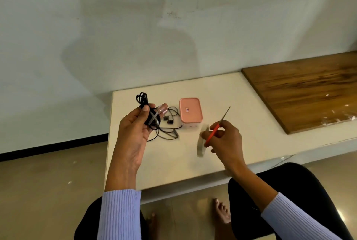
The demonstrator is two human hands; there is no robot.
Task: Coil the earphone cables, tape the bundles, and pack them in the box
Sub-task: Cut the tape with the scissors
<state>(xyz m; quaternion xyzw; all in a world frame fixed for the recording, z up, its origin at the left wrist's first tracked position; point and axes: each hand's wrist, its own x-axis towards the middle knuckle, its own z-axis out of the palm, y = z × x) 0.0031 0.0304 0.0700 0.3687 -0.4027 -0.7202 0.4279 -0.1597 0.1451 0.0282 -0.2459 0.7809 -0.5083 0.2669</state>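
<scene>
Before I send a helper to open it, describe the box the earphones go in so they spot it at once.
On the white table against the wall, look between the loose black earphone cable and the scissors in the right hand. The pink box sits there, lid on: a rounded rectangle and the only pink thing on the table.
</scene>
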